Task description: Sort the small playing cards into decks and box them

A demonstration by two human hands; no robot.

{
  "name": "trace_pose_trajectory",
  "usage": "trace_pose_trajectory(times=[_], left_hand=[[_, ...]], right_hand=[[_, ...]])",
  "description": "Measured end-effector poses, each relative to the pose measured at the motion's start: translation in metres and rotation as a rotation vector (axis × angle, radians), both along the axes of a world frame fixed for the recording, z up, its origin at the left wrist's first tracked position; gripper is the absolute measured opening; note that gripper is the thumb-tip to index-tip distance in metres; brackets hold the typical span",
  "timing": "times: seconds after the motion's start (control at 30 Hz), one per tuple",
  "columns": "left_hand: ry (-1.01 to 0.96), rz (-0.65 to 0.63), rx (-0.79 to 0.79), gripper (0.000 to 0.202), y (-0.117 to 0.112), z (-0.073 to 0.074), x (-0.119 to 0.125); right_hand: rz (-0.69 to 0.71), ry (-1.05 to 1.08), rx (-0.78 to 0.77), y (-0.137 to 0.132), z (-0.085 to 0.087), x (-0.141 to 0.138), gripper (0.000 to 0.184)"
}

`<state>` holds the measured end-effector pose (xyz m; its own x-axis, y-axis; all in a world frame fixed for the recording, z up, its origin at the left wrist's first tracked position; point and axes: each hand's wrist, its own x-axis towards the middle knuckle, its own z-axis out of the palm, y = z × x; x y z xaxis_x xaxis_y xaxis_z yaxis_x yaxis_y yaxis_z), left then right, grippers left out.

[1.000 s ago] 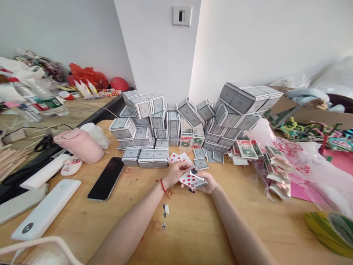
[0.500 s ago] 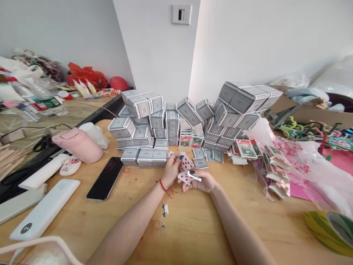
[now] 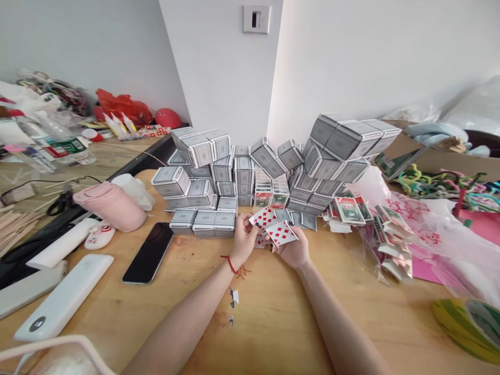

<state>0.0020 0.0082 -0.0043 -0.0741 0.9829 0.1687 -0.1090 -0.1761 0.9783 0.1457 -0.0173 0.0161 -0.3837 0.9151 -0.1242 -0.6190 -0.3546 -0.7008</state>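
My left hand (image 3: 242, 240) holds a playing card with red diamonds (image 3: 264, 217) by its left side, face up. My right hand (image 3: 295, 251) grips a second red diamond card (image 3: 283, 233) just to the right, and the two cards overlap above the wooden table (image 3: 273, 323). Directly behind the hands rises a heap of grey patterned card boxes (image 3: 242, 172). A few loose face-down cards (image 3: 302, 221) lie between the heap and my right hand.
A black phone (image 3: 148, 252), a white power bank (image 3: 62, 297) and a pink bottle (image 3: 111, 205) lie to the left. Opened card packs (image 3: 349, 208) and a plastic bag (image 3: 422, 229) crowd the right. A roll of yellow-green tape (image 3: 466, 323) sits at the near right.
Both hands moved away from me toward the box heap. The cards, first bunched low between the hands, are now lifted and spread as two face-up diamond cards.
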Motion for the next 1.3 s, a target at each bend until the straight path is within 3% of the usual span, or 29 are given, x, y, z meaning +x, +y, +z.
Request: trace_pose_trajectory(times=[0.13, 0.27, 0.47, 0.7, 0.87, 1.13, 1.3], left_hand=[[-0.013, 0.002, 0.009, 0.025, -0.001, 0.0, 0.001], [-0.036, -0.021, -0.012, 0.024, 0.0, 0.0, 0.003], [-0.092, -0.091, -0.043, 0.025, -0.002, 0.005, 0.0], [-0.323, -0.362, -0.143, 0.05, -0.005, 0.012, -0.003], [-0.293, -0.451, -0.166, 0.056, -0.005, 0.014, -0.002], [-0.024, -0.328, 0.02, 0.056, -0.01, 0.008, 0.004], [0.368, -0.043, 0.232, 0.056, -0.014, 0.006, 0.004]], right_hand=[[-0.197, 0.079, 0.007, 0.001, 0.0, 0.003, 0.033], [-0.306, 0.108, 0.011, 0.002, 0.0, 0.006, 0.033], [-0.227, 0.086, -0.02, 0.004, 0.0, 0.002, 0.043], [-0.193, 0.081, -0.047, 0.007, -0.006, -0.001, 0.036], [-0.176, 0.08, -0.04, 0.007, -0.007, -0.003, 0.03], [-0.326, -0.054, -0.003, 0.008, -0.012, -0.005, 0.033], [-0.504, -0.239, 0.093, 0.009, -0.017, -0.009, 0.03]])
